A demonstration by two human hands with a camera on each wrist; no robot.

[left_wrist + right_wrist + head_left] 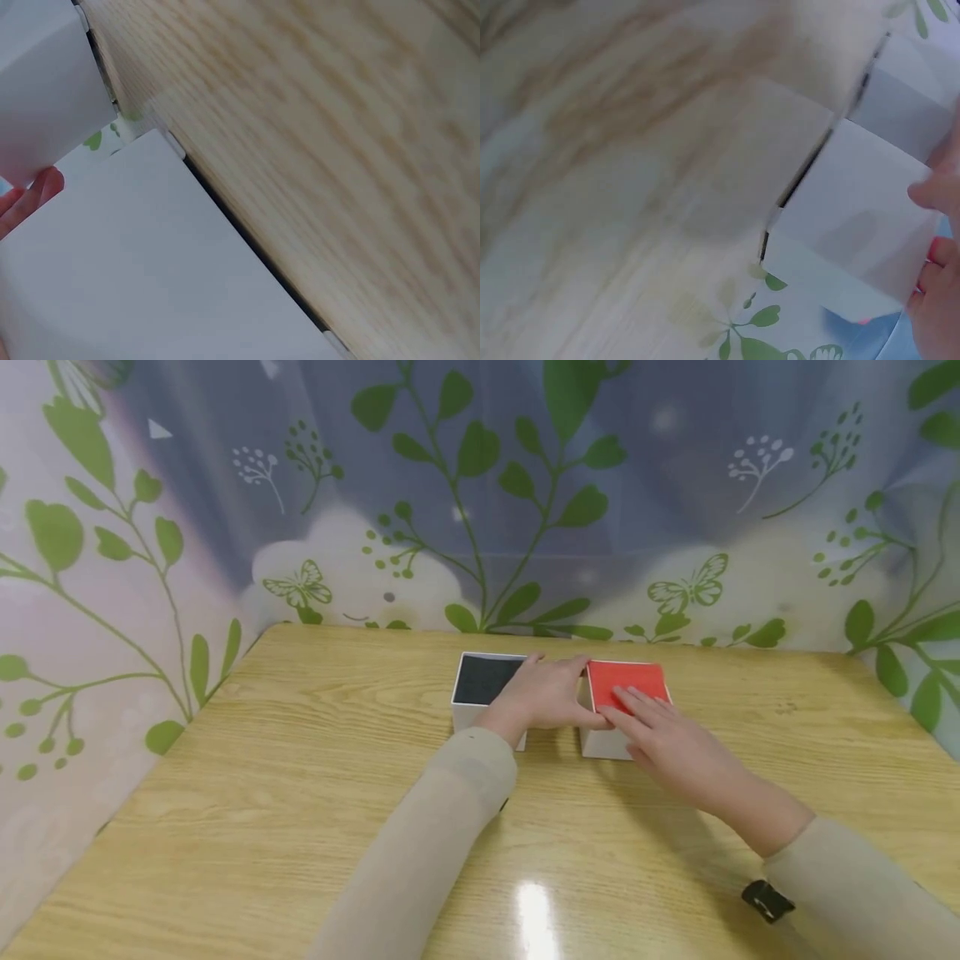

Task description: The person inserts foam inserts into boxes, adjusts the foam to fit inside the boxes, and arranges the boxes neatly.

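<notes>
Two white square boxes stand side by side, one with a black top (480, 680) and one with a red top (617, 675). My left hand (543, 693) reaches across the gap between them, overlapping the black-topped box's right part in the head view. Its thumb and forefinger spread to the red-topped box's left corners. In the left wrist view, fingertips (46, 184) meet the lower edge of the farther white box (52, 82). My right hand (675, 747) lies with extended fingers over the red top. In the right wrist view its thumb is at the upper edge of a white side (847, 217).
Both boxes are on a light wood-grain table (300, 827), near its back edge. Behind hangs a curtain (660, 485) printed with green leaves and butterflies. A bright reflection shines on the table's front part. A black strap (767, 902) is on the right sleeve.
</notes>
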